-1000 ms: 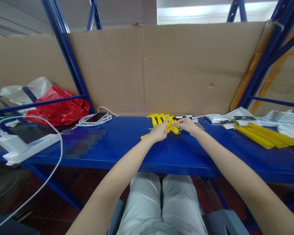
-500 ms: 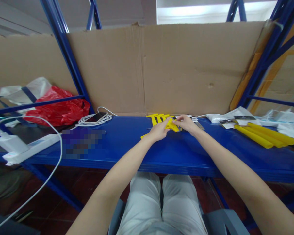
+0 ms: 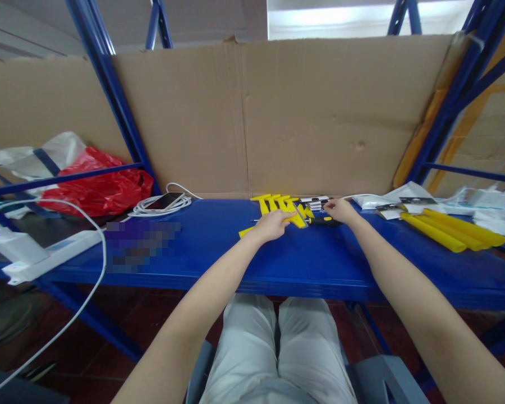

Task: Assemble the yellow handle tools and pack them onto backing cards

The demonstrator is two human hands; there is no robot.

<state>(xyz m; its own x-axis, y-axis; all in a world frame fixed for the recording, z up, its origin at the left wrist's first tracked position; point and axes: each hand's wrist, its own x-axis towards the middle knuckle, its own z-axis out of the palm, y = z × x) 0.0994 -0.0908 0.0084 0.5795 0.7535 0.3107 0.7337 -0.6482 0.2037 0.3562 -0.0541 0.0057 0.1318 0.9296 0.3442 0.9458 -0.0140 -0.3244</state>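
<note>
My left hand [image 3: 271, 225] is closed on a yellow scraper-like tool [image 3: 298, 220] with a metal edge, held low over the blue table [image 3: 219, 252]. To its right, my right hand [image 3: 340, 209] has its fingertips pressed together beside some black-and-white pieces [image 3: 315, 201]; what they hold, if anything, is too small to tell. A black and yellow handle [image 3: 325, 221] lies just below my right hand. Behind my left hand, several yellow pieces [image 3: 273, 203] lie in a row.
Yellow tubes [image 3: 450, 231] and white packets lie on the right. At the left are a red bag [image 3: 105, 182], a coiled white cable [image 3: 162, 206] and a white power strip [image 3: 63, 255]. A cardboard panel [image 3: 303, 118] stands along the back edge.
My right hand has moved right, away from the yellow tool, to the black-and-white pieces. The black and yellow handle now shows. My left hand has stayed nearly in place.
</note>
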